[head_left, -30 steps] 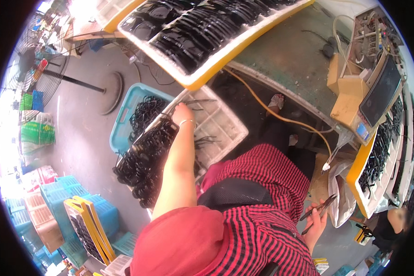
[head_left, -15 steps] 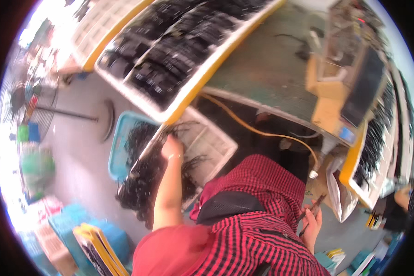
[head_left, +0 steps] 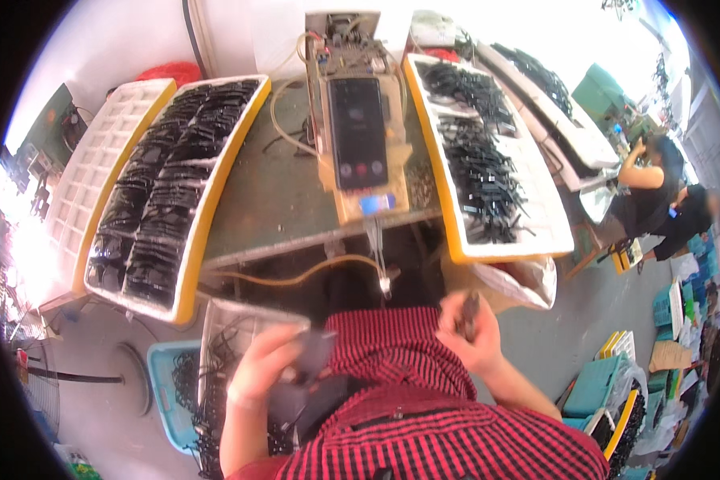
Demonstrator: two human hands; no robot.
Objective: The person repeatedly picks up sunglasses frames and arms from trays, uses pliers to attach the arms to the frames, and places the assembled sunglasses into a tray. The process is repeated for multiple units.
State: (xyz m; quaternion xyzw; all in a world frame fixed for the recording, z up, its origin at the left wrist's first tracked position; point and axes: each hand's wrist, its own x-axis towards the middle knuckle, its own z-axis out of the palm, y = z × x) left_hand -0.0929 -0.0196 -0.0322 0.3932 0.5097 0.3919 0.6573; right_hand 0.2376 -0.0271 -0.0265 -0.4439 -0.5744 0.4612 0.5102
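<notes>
The left hand (head_left: pixel 266 366) is blurry, its fingers curled around a dark flat part (head_left: pixel 316 352) just above the lap. The right hand (head_left: pixel 466 332) is closed around a thin dark tool (head_left: pixel 470 308), also blurry. Both hands sit just below the green table's (head_left: pixel 296 192) front edge, with open room between them.

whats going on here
A person in a red checked shirt sits at a green workbench. Their left hand holds a small dark part in front of them; their right hand grips a thin dark tool. Trays of black parts flank a test fixture.
</notes>
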